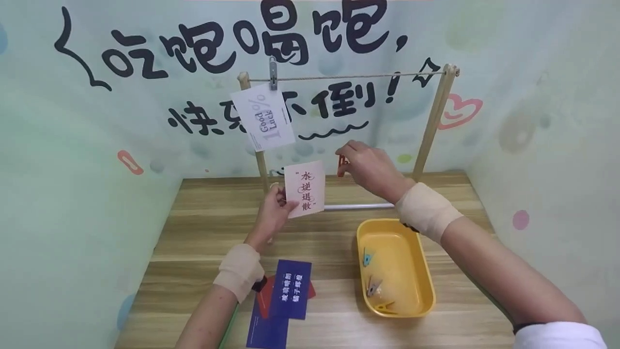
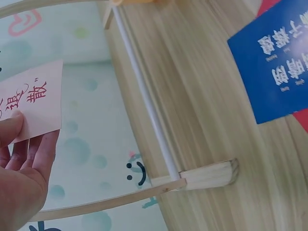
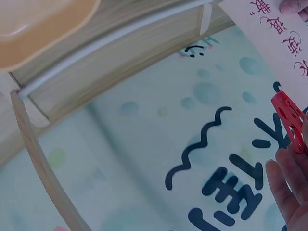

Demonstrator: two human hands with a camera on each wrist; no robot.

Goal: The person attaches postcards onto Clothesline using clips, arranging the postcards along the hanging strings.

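A pale pink card (image 1: 305,186) with red characters is pinched by its lower left edge between the thumb and fingers of my left hand (image 1: 273,213). My right hand (image 1: 375,169) holds a red clothespin (image 3: 288,120) to the right of that card, apart from it. Both hands are below a string (image 1: 358,76) tied between two wooden posts. From the string's left end hangs a white "Good Luck" card (image 1: 265,118), gripped by a grey clothespin (image 1: 273,75).
A yellow tray (image 1: 397,252) with several clothespins (image 1: 373,286) stands at the right on the wooden table. Blue cards (image 1: 293,291) overlap a red card (image 1: 265,298) near the front. A white rod (image 1: 358,207) joins the rack's posts low down.
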